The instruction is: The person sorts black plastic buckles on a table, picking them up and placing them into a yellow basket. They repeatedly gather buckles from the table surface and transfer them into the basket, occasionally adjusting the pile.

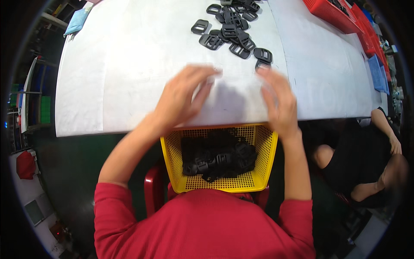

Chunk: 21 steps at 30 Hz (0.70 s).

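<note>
Black plastic strap buckles (pixel 230 31) lie in a loose pile on the white table, beyond my hands. My left hand (pixel 183 95) is over the near part of the table, thumb and fingers apart, nothing seen between them. My right hand (pixel 280 101) is held to its right, slightly blurred, thumb apart from the fingers. Its fingertips overlap the edge of the nearest buckle (pixel 262 64); whether they touch it I cannot tell. Below my hands, against the table edge, a yellow perforated basket (pixel 269 172) holds a heap of black buckles (pixel 222 159).
At the far right stand a red basket (pixel 330 16) with dark pieces in it and a blue basket (pixel 377 73). Another person in dark clothes (pixel 358 155) sits at the right. A light blue packet (pixel 77 21) lies at the table's far left corner. A red chair (pixel 154 190) shows beside the yellow basket.
</note>
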Available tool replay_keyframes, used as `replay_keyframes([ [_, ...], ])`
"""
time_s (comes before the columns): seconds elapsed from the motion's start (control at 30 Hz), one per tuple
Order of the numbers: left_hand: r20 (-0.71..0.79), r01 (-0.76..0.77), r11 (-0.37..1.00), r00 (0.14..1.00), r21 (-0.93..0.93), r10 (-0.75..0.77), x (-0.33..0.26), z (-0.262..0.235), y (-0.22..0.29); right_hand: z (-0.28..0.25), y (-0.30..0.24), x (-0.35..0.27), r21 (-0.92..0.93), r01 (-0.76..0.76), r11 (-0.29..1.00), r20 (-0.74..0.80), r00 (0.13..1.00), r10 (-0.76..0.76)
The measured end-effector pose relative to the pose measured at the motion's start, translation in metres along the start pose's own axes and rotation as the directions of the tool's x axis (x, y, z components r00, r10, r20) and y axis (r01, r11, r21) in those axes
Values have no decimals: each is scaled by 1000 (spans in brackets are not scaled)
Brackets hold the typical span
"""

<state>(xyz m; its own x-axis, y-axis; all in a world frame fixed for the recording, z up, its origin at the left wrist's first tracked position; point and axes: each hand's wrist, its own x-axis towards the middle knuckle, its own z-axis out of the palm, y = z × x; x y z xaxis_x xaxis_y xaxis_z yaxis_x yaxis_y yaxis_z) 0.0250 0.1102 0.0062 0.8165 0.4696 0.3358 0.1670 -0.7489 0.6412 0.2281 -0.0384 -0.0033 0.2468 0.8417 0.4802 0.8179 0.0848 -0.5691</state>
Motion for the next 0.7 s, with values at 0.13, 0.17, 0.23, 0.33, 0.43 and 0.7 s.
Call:
replay_keyframes([
  [0.13,-86,-63,958,992,281,90,78,20,-46,31,74,71,17,-111,994,-91,990,112],
  [0.17,-106,-72,941,988,329,113,89,30,-56,43,80,85,16,-110,994,-74,991,111],
  [0.23,-92,-95,931,986,353,136,95,41,-67,58,83,96,42,-79,996,-35,996,80],
  [0.33,-39,-119,937,990,329,139,88,50,-68,65,77,96,76,-1,997,29,1000,-2],
  [0.43,-21,-170,906,981,387,193,49,39,-59,55,53,82,135,-36,990,206,979,8],
  [0.7,10,-87,963,996,255,87,-14,4,-9,49,50,67,354,-29,935,-34,998,45],
])
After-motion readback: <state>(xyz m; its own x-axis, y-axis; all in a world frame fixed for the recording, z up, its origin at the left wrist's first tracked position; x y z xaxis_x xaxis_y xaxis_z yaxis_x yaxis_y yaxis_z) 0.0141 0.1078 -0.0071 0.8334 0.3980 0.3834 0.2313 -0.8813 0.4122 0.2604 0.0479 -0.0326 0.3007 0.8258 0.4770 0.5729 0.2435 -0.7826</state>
